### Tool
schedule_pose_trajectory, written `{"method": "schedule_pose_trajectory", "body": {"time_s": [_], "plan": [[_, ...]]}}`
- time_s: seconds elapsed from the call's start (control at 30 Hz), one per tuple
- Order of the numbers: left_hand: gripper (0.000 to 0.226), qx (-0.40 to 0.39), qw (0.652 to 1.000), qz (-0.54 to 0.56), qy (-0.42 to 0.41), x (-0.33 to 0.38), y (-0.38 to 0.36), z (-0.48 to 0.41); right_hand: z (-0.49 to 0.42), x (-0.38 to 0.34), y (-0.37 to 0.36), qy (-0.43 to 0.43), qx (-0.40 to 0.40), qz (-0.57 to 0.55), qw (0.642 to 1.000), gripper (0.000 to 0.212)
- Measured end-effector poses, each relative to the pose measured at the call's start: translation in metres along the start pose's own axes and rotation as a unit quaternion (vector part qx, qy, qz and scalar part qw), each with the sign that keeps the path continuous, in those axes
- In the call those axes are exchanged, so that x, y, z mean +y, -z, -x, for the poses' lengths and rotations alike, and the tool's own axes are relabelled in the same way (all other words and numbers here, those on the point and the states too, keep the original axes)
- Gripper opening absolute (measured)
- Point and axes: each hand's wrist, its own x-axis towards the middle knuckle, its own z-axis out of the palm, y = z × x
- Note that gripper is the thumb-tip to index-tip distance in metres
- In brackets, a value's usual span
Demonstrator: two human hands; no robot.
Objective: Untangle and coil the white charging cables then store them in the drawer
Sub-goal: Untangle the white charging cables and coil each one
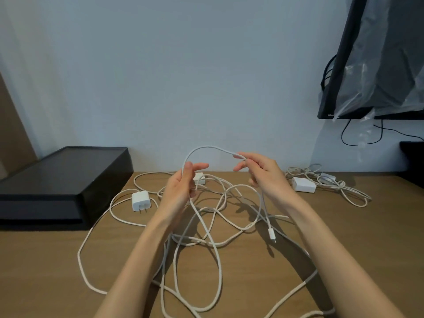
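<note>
The left hand (181, 187) and right hand (263, 173), raised palms inward, each pinch a white cable (207, 147) arching between them.

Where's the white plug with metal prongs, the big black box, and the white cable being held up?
white plug (140, 199): head view, on the middle of its white body.
black box (62, 175): head view, on its flat top.
white cable (208, 147): head view, on the top of its raised arch.
</note>
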Motion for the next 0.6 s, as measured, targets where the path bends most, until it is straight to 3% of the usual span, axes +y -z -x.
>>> {"method": "schedule_pose_trajectory", "body": {"time_s": [0.1,0.33,0.43,0.6], "plan": [[0.031,0.038,0.999,-0.023,-0.004,-0.004,0.003,-0.003,0.006,0.003,-0.006,-0.007,-0.044,-0.036,0.998,0.02],[0.036,-0.043,0.997,-0.01,0.056,-0.01,-0.002,0.001,0.013,0.014,-0.017,-0.027,-0.047,-0.072,0.996,0.014],[0.039,-0.041,0.997,-0.057,0.039,-0.011,-0.002,-0.001,0.014,0.018,-0.018,-0.023,-0.02,-0.051,0.998,0.016],[0.032,-0.082,0.992,-0.093,0.019,-0.015,-0.009,0.001,0.013,0.027,-0.01,-0.036,-0.01,-0.152,0.988,0.017]]}}
